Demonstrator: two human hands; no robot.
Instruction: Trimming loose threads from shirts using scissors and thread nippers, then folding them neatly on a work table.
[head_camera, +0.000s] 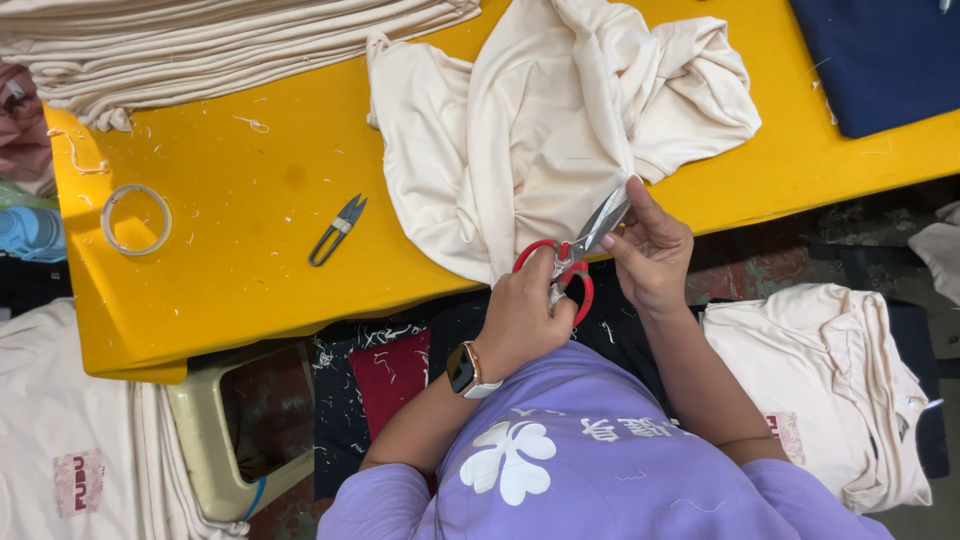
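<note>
Two hands and a handful of things fill my view, listed from the biggest down.

1. Broad yellow table (250, 200) runs across the upper half of the frame, littered with thread scraps.
2. Crumpled cream cotton garment (540, 120) lies at upper centre, its lower edge hanging over the near table edge toward my hands.
3. Stack of folded cream fabric (200, 50) sits at the upper left; a dark blue cloth (880, 60) occupies the upper right corner.
4. My left hand (522, 318), just below centre with a wristwatch, has its fingers curled tight through the handles of the red-handled steel scissors (572, 262).
5. My right hand (652, 250), right of centre, has its fingertips pinched together at the blade tips and the garment hem.
6. Clear tape ring (136, 219) rests at the left of the table.
7. Small black thread snips (338, 230) lie left of centre, well apart from both hands.

Risk, as I judge it: the blades sit right beside my right fingertips, so a hasty closing could nick skin, or bite the fabric itself if the hem bunches between them.
</note>
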